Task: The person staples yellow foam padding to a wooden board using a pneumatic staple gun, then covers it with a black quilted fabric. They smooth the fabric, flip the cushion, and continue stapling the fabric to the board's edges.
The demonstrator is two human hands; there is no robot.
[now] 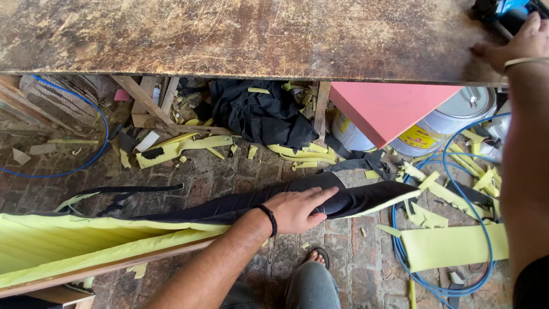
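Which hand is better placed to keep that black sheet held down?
Left hand: it lies flat on the black sheet. The right hand is up on the worn tabletop, by a blue tool.

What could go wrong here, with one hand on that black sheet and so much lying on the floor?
The left hand presses black sheet over yellow foam while the right hand reaches away to a blue tool; the sheet might slip. The blue hose and foam scraps by the sandalled foot could trip.
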